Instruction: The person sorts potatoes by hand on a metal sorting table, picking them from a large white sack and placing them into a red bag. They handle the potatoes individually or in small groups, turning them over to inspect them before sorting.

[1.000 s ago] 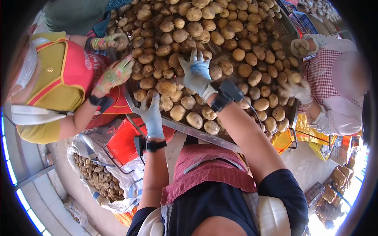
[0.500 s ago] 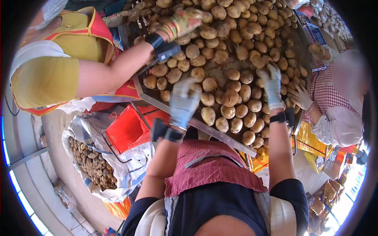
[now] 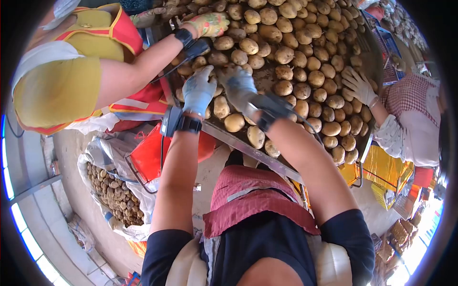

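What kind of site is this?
Likely a potato sorting or packing station: a metal sorting table heaped with potatoes, gloved co-workers around it, and a sack of potatoes on the floor.

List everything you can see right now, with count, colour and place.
potatoes: too many to count, tan, piled over the table
table: one, grey metal, sloping across the upper middle
sack: one, white, lower left, open and full of potatoes
crate: one, red, under the table's near edge
co-worker in yellow: one, upper left, patterned glove on the potatoes
co-worker in checks: one, right, white glove on the potatoes
yellow bags: count unclear, below the table at right
left hand: grey-blue glove, black wrist strap, on potatoes at the near edge
right hand: grey-blue glove, black wrist strap, on potatoes beside the left
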